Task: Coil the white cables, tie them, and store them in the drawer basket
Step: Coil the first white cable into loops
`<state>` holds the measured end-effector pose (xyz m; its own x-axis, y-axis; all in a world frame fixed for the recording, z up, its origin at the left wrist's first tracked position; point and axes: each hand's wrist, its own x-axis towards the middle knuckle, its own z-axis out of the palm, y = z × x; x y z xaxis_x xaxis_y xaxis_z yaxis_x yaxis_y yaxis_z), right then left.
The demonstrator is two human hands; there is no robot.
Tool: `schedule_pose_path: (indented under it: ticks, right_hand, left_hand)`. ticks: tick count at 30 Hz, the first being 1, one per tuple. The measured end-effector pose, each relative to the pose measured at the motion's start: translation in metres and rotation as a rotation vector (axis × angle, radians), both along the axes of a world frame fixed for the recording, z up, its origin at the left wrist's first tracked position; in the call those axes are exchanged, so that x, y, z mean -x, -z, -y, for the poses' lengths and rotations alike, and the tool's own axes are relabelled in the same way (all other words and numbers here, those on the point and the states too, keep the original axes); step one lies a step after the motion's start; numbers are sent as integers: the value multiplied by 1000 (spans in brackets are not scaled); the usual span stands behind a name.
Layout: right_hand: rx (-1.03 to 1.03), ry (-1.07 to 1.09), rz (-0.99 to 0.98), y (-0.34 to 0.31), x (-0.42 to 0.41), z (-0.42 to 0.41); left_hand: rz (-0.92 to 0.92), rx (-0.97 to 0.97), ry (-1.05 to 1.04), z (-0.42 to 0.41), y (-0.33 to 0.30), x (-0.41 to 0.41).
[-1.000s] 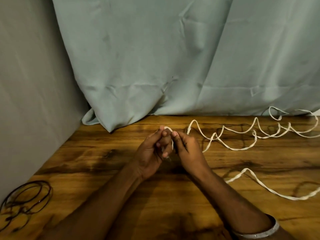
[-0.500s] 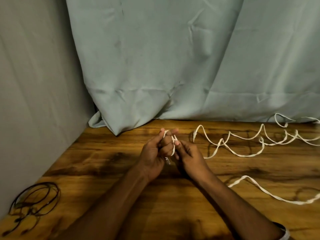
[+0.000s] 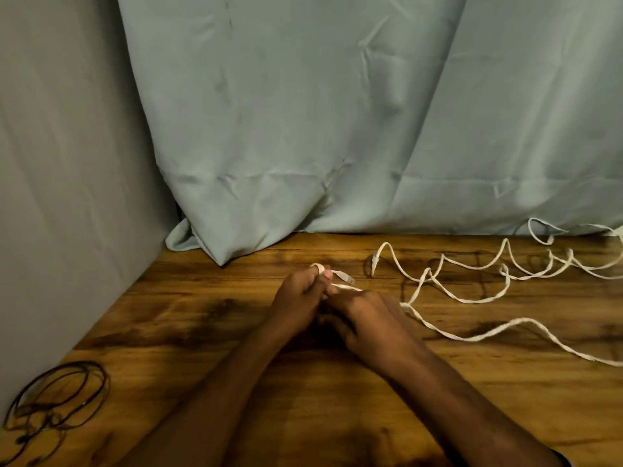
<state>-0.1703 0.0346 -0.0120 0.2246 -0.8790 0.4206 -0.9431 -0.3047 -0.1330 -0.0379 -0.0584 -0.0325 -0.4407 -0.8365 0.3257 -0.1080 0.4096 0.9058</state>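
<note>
My left hand (image 3: 296,299) pinches the white cable (image 3: 472,299) near its end, fingers curled, with a small loop of it wrapped over my fingertips and the plug (image 3: 347,277) poking out to the right just past them. My right hand (image 3: 362,318) sits right against the left, fingers curled under; the cable runs from my left fingers across to its knuckles and comes out on its far side, so I take it to be gripping the cable, though the fingers themselves are hidden from me. From there the cable trails off to the right across the wooden tabletop (image 3: 202,315) in loose, wavy bends, part of it running back toward the pale green curtain (image 3: 337,129) and part leaving the right edge of view. Another plug end (image 3: 375,261) of white cable lies on the wood a little beyond my hands. A tangle of thin black wire (image 3: 54,402) lies at the near left corner, well apart from both hands, beside the grey wall (image 3: 67,163).
</note>
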Motion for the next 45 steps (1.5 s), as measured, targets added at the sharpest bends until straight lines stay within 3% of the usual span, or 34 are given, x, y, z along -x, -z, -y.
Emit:
schedule_pose_path:
  ticks: [3, 5, 9, 14, 17, 22, 27, 31, 37, 41, 45]
  right_hand:
    - [175, -43, -6, 0, 5, 2]
    - [221, -47, 155, 0, 7, 0]
    - [135, -81, 501, 5, 9, 5]
    - [34, -53, 968, 4, 13, 8]
    - [0, -59, 1031, 6, 16, 13]
    - [-289, -72, 1265, 9, 14, 16]
    - [-465, 7, 1411, 13, 15, 18]
    - [-486, 22, 1449, 13, 15, 20]
    - [-403, 3, 1357, 18, 4, 23]
    - [-425, -57, 1588, 16, 4, 24]
    - [-449, -102, 1655, 15, 4, 21]
  left_hand:
    - [1, -88, 97, -5, -4, 2]
    - [-37, -225, 195, -10, -12, 1]
    - [-12, -355, 259, -14, -15, 0]
    - [-192, -637, 335, -18, -21, -2]
    - [-284, -735, 429, -21, -24, -2]
    - [-247, -681, 376, -22, -20, -4]
    - [-246, -645, 174, -23, -18, 2]
    - [-300, -599, 52, -21, -19, 5]
    - [-382, -626, -24, -17, -17, 8]
    - [-390, -602, -12, -13, -15, 4]
    - [-397, -610, 87, -13, -14, 6]
